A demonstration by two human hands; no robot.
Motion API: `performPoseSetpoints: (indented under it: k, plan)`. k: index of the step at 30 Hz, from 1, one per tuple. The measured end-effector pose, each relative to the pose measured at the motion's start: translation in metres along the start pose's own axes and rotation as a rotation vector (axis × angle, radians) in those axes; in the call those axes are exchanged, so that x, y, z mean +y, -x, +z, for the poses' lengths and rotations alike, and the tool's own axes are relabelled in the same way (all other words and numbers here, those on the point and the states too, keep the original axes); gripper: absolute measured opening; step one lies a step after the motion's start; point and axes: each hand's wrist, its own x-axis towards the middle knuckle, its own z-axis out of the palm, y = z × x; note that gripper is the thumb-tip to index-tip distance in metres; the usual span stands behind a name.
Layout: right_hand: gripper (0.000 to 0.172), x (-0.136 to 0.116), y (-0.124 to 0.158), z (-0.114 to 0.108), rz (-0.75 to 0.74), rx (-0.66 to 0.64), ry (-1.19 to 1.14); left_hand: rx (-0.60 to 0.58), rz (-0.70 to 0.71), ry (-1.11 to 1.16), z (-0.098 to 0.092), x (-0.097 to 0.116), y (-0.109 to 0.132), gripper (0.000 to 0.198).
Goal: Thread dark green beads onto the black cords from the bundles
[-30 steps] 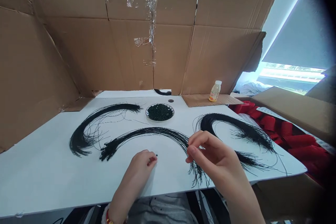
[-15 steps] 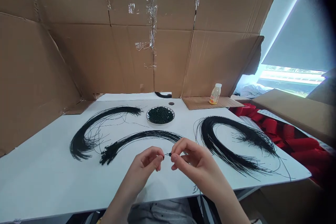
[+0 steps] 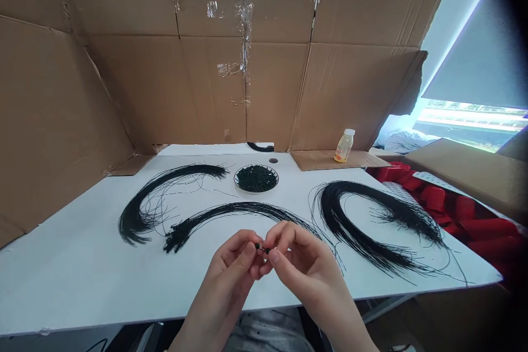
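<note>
Hands: my left hand (image 3: 228,270) and my right hand (image 3: 307,267) raised over the board, wrists angled inward, fingertips meeting
Grip: both hands together, pinched on a small black piece (image 3: 262,249); exact form too small to tell
Position: piece well in front of the white plate (image 3: 256,191) of black granules (image 3: 256,178)
Cords: black cord bundles left of (image 3: 132,225), in front of (image 3: 235,207) and right of (image 3: 332,206) the plate
Edges: near edge of the white board (image 3: 78,264) just below my wrists; open board to either side of my hands

We see a taped cardboard screen (image 3: 165,66) behind the table (image 3: 74,280), a small bottle (image 3: 344,146) on a cardboard flap (image 3: 313,160), red cups (image 3: 433,198) to the right, and a window blind (image 3: 474,55) beyond.
</note>
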Motion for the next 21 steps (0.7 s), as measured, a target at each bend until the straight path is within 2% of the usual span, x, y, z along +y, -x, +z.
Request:
performPoseSetpoints:
  k: [10, 21]
  plan:
    - [0.021, -0.0030, 0.0035, 0.0031, -0.025, 0.003, -0.001, 0.076, 0.015, -0.049, 0.0025, 0.0003, 0.0049, 0.029]
    - [0.023, -0.0074, 0.0070, 0.0050, -0.104, 0.004, 0.198, 0.125, 0.081, -0.090, 0.0072, 0.0017, 0.0087, 0.026]
